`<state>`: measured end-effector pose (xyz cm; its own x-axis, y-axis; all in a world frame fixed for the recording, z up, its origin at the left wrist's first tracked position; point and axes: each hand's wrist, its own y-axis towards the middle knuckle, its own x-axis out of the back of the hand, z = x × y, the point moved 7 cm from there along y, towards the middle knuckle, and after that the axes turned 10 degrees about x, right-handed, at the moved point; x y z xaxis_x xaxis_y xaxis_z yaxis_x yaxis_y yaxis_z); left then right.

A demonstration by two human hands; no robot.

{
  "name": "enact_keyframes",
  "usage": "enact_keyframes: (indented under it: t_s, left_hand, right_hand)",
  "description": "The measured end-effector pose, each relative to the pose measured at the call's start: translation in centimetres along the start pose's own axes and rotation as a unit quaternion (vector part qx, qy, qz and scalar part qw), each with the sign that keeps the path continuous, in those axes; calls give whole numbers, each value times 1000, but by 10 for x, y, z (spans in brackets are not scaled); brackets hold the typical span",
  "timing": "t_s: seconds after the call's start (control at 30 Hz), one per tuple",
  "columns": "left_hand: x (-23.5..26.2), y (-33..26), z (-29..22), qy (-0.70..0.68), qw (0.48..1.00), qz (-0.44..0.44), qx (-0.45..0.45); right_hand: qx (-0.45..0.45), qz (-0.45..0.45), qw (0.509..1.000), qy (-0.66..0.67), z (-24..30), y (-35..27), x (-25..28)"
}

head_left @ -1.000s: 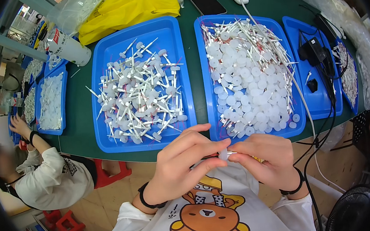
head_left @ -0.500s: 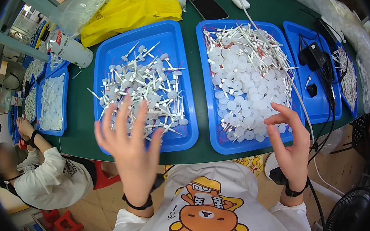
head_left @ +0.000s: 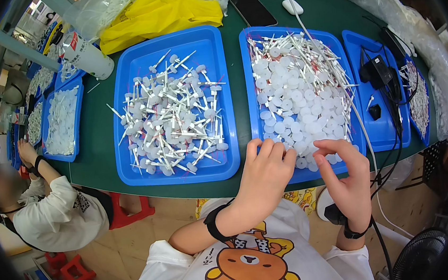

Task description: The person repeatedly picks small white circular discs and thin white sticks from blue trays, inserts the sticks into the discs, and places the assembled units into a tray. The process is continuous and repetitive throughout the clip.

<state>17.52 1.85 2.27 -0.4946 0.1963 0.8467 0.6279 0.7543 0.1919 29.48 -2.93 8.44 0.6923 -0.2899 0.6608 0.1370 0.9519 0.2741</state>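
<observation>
Fingers curled loosely together, the left hand (head_left: 267,174) reaches over the near rim of a blue tray (head_left: 259,105) heaped with white round caps (head_left: 296,107) and thin white sticks (head_left: 323,59), its fingertips (head_left: 267,146) touching or just above the nearest caps; whether they grip one cannot be told from this angle. Just beside it, the right hand (head_left: 345,180) hovers at the same rim with thumb and forefinger bent toward each other in an open pinch, nothing visibly between them. Both wrists wear dark bands, and the person's white shirt with a cartoon bear (head_left: 253,265) fills the lower edge.

To the left on the green table (head_left: 96,146), a second blue tray (head_left: 136,171) holds assembled white pieces (head_left: 171,120), each a stick with a cap on its end, scattered in a loose pile. A smaller tray (head_left: 351,46) to the right carries a black charger and cables (head_left: 380,73). Behind the trays lie a yellow bag (head_left: 157,15), a dark phone (head_left: 251,8) and a white cylinder-shaped container (head_left: 86,56) on its side. At far left another person (head_left: 49,208) in white works at more trays of white parts (head_left: 62,122).
</observation>
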Motion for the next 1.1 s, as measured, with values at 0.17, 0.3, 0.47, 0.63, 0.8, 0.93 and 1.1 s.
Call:
enact_keyframes:
  t_s: [0.17, 0.3, 0.47, 0.63, 0.8, 0.93, 1.1]
  left_hand:
    - [6, -4, 4, -34, 999, 14, 6]
    - [15, -4, 11, -56, 998, 0, 18]
    - [36, -12, 19, -106, 994, -33, 21]
    - [75, -22, 44, -168, 981, -28, 92]
    - [91, -32, 64, -417, 900, -40, 118]
    - [84, -41, 70, -529, 841, -20, 112]
    - [77, -39, 67, -501, 858, 2, 110]
  right_hand:
    - [30, 28, 998, -39, -5, -1, -12]
    - [48, 52, 993, -92, -6, 0, -24]
    - [75, 92, 987, -107, -8, -3, -39]
    - [103, 124, 972, -170, -3, -5, -54]
    - [122, 161, 946, -255, 0, 1, -64]
    - [142, 189, 939, -248, -3, 8, -67]
    - [188, 211, 931, -233, 1, 16, -64]
